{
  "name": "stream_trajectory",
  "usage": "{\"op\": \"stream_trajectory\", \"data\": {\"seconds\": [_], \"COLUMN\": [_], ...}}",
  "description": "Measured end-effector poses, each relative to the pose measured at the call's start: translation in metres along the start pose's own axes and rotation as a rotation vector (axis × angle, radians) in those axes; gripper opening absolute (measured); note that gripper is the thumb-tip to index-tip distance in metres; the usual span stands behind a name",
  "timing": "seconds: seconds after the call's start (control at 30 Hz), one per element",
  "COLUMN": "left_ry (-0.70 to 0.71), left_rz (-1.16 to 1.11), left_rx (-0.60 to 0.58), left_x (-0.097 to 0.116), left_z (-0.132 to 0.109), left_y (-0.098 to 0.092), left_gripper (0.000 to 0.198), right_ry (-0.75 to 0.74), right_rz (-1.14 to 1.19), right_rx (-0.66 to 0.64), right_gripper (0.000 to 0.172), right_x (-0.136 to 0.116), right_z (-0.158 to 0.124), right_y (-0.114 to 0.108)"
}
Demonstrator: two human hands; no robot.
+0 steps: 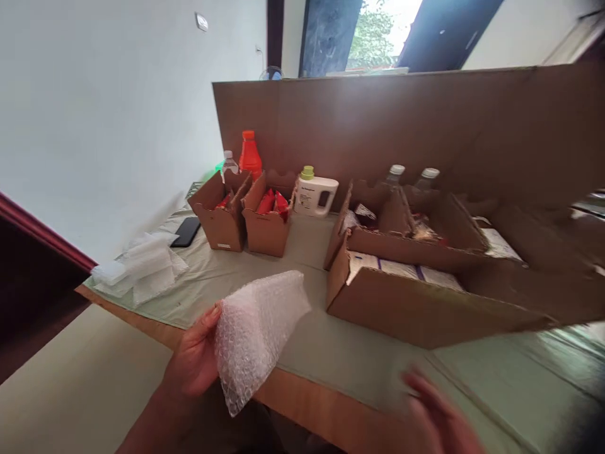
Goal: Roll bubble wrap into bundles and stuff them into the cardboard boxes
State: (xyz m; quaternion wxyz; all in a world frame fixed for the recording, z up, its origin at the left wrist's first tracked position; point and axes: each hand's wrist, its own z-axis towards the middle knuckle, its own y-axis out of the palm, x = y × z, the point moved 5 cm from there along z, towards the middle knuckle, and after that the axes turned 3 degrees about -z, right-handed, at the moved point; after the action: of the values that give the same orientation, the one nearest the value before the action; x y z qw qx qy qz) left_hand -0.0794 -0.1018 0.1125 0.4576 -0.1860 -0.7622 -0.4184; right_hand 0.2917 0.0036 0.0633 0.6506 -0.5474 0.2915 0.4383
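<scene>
My left hand [201, 353] is closed on the left edge of a piece of bubble wrap [262, 321], pinching it between thumb and fingers. The clear wrap hangs over the table's front edge, its far corner reaching over the cloth. It looks like a pouch or folded sheet; I cannot tell which. To the right, my right hand [437, 413] is blurred by motion, with its fingers apart and nothing visible in them. It is near the table's front edge, below the long cardboard box [401, 309], apart from the wrap.
More bubble wrap [146, 268] is piled at the left beside a black phone [186, 232]. Two small cardboard bins [268, 234] hold red packets. A white jug [314, 195] and a red bottle [249, 157] stand behind. A tall cardboard panel [331, 123] backs the table.
</scene>
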Motion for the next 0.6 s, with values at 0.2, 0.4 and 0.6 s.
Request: {"op": "stream_trajectory", "data": {"seconds": [0.2,0.4,0.6], "left_ry": [-0.372,-0.023,-0.009], "left_rz": [-0.027,0.447,0.453], "left_rx": [-0.240,0.007,-0.187], "left_x": [-0.072,-0.058,-0.055], "left_z": [-0.028,-0.044,-0.058], "left_y": [0.044,0.007,0.026], "left_gripper": [0.043,0.054,0.065], "right_ry": [0.464,0.329,0.013], "right_rz": [0.935,0.685,0.310], "right_rx": [-0.461,-0.272,-0.493], "right_gripper": [0.059,0.037,0.025], "right_x": [-0.071,-0.083,-0.113], "right_z": [-0.057,-0.013,-0.013], "right_y": [0.117,0.086,0.095]}}
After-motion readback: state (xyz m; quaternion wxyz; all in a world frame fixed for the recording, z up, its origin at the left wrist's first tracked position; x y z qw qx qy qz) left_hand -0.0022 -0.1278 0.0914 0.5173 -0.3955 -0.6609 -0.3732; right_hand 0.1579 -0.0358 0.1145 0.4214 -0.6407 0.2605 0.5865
